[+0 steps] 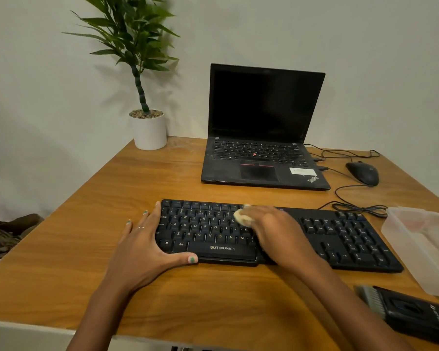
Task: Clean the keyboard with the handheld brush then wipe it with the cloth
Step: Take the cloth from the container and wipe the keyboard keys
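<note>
- black keyboard (276, 234) lay across the middle of the wooden table (112, 193), brand name legible on the spacebar, many key legends toward 3 o'clock too blurred to read.
- left hand (147, 244) pressed flat against the keyboard's 9 o'clock end, fingers straight and spread, thumb stretched along the front edge; nothing gripped.
- right hand (271, 229) rested on the keys near the centre, fingers curled round a small pale cloth (242, 217); only a crumpled corner showed past the knuckles, the rest hidden under the palm.
- hands well apart, each on its own part of the keyboard.
- keys beneath the right hand and wrist covered from sight.
- handheld brush (411, 310) lay untouched on the table at 4 o'clock from the keyboard, grey bristles blurred, dark body cut off by the frame edge.
- clear plastic container (421, 239) at 3 o'clock, partly out of frame; contents hard to make out, a small red item at its near corner barely visible.
- open laptop (264, 127) at 12 o'clock, screen dark.
- black mouse (363, 173) at 2 o'clock, cables looping between it and the keyboard.
- potted plant (147, 97) at 11 o'clock, top leaves cropped and blurred.
- dark patterned shape at 9 o'clock beyond the table edge, not identifiable.
</note>
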Tool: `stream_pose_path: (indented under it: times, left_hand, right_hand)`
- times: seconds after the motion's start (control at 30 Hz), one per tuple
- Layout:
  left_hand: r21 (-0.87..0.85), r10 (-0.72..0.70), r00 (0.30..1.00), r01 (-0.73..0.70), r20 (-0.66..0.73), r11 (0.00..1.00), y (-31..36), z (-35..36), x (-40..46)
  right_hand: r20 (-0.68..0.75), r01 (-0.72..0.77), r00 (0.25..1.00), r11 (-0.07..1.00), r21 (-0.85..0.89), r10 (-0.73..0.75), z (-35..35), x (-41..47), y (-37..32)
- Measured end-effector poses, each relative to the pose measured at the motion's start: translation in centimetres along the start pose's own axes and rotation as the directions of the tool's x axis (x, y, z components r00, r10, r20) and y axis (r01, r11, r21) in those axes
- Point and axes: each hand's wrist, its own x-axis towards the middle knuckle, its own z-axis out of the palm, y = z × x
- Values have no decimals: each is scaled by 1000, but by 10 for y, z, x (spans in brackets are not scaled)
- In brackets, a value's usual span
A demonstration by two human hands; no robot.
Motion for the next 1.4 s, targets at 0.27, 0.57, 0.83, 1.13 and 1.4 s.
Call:
stream_pose_path:
  times: [0.27,0.57,0.83,1.13,1.4]
  left_hand:
    - [-1,43,999,-43,15,999,1,-2,-1]
    - [-12,24,1000,-24,14,1000,0,-2,-2]
    - [-17,29,1000,-29,11,999,0,-2,-2]
    - [-5,25,1000,-25,9,1000,7,-3,-5]
    - [2,76,997,-76,-22,997,-3,2,1]
  right_hand:
    - [70,117,990,993,34,-119,0,-19,-18]
    - [152,96,983,994,53,-103,-2,-33,-29]
    - [142,144,979,989,33,-147,4,-42,-29]
    - [67,239,968,970,44,-242,17,-40,-43]
    - [107,381,916,922,69,-386,26,-24,-53]
